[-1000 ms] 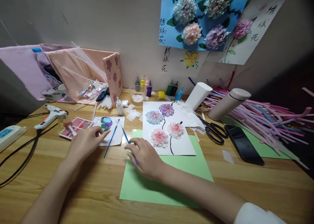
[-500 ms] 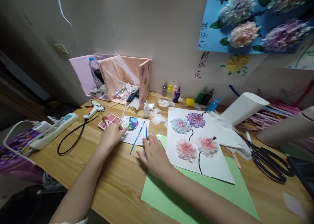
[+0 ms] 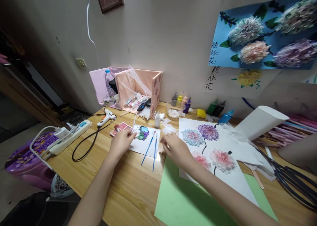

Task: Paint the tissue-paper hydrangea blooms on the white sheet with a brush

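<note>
A sheet of white paper [image 3: 132,146] lies on the wooden table with a patch of blue, purple and green paint [image 3: 143,132] on it. Two thin blue paintbrushes [image 3: 148,148] rest across its right side. At the paper's left edge is my left hand [image 3: 122,142], fingers loosely bent, with no held object visible. My right hand [image 3: 175,148] hovers or rests by the left edge of a white sheet [image 3: 184,169] bearing several tissue-like flowers [image 3: 208,132]; its fingers are apart and loosely curved, holding nothing. That forearm covers part of a pink flower [image 3: 201,160].
Green paper [image 3: 170,199] lies under the flower sheet. A glue gun [image 3: 106,117] and power strip [image 3: 70,136] are left, a pink makeup palette [image 3: 122,127] beside my left hand. Behind stand a small white bottle [image 3: 157,119] and a clear bowl [image 3: 175,109]. Scissors [image 3: 292,179] lie right.
The view has swung left and up. My right hand has come away from the right-hand paintbrush, which now lies uncovered on the paper. My left hand stays by the paper's left edge.
</note>
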Available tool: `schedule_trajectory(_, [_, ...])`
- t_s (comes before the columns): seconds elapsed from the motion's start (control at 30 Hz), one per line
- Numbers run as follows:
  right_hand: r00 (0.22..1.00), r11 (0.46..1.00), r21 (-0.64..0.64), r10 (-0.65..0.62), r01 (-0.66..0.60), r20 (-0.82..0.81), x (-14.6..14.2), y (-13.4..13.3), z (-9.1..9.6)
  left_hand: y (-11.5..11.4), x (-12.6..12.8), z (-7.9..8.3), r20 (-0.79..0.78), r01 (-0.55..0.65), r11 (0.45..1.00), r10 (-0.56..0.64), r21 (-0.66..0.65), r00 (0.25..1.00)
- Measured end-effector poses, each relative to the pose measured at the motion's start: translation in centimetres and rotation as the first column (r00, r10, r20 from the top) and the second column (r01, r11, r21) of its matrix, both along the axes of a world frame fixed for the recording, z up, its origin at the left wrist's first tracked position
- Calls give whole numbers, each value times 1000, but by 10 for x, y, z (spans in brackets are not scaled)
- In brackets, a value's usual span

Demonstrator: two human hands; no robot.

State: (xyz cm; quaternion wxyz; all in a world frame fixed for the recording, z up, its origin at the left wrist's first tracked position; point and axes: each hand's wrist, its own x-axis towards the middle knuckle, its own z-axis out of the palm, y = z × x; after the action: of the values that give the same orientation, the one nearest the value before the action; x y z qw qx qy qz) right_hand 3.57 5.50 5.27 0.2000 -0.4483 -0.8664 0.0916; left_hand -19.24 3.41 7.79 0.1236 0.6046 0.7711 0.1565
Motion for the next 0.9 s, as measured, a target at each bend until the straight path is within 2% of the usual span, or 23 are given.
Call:
schedule_trajectory(0.17, [994, 993, -26, -112, 112, 12, 38, 28, 20, 3, -2, -1, 28, 22, 996, -24, 87, 999])
schedule_trajectory(0.3, [978, 981, -8, -191, 191, -82, 99, 32, 30, 7, 10, -9, 33, 123, 977, -131, 172, 991])
schedule_trajectory(0.37, [943, 958, 7, -282, 288, -178, 144, 25, 28, 8, 22, -17, 9, 289, 913, -305, 287, 952])
schedule_trajectory(0.47, [846, 894, 4, -423, 449, -325, 212, 1, 12, 6, 49, -29, -59, 551, 745, -574, 375, 817])
schedule_trajectory(0.53, [782, 855, -45, -493, 517, -381, 245, -19, -6, 2, 74, -31, -95, 646, 652, -671, 397, 736])
schedule_trajectory(0.57, [777, 853, -73, -503, 517, -378, 256, -29, -15, -1, 90, -30, -110, 678, 615, -703, 403, 703])
schedule_trajectory(0.7, [891, 939, -79, -343, 335, -296, 269, -58, -45, -9, 175, -17, -182, 786, 493, -792, 373, 582])
schedule_trajectory(0.8, [928, 968, -96, -249, 231, -278, 261, -69, -51, -4, 246, -18, -231, 810, 487, -790, 328, 568])
schedule_trajectory(0.9, [935, 976, -105, -216, 193, -283, 254, -74, -49, 11, 296, -33, -295, 828, 481, -778, 288, 554])
